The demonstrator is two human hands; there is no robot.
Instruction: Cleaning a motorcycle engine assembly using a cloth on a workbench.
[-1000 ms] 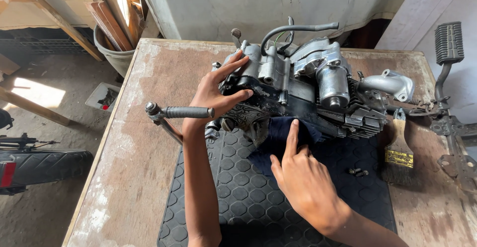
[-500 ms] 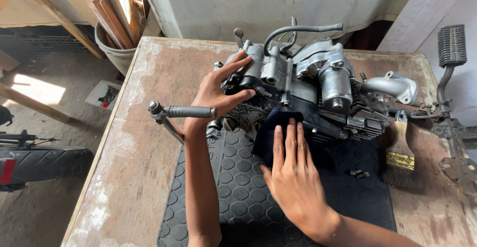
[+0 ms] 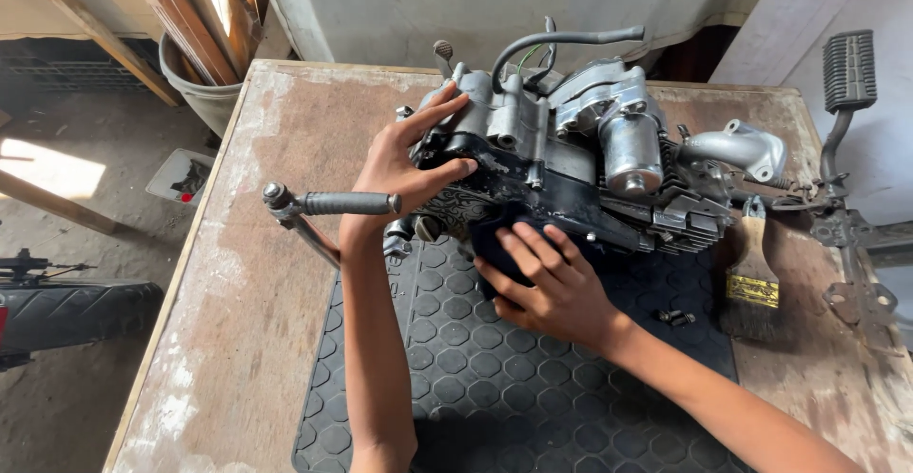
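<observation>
Right now the left hand (image 3: pixel 404 164) lies spread against the motorcycle engine (image 3: pixel 571 164), which stands on a black rubber mat (image 3: pixel 533 387) on the wooden workbench (image 3: pixel 257 245). The right hand (image 3: pixel 556 283) presses a dark cloth (image 3: pixel 495 235) under the engine, fingers flat, clasping nothing.

One engine (image 3: pixel 571 150), two hands (image 3: pixel 404 173) (image 3: pixel 552 288), one brush (image 3: pixel 751 278), perhaps two bolts (image 3: pixel 673 318).

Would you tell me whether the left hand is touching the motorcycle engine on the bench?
Touching. The head view shows the left hand spread flat against the end of the motorcycle engine, fingers on its silver casing and thumb pressed on the dark cover, no gap visible.
</observation>
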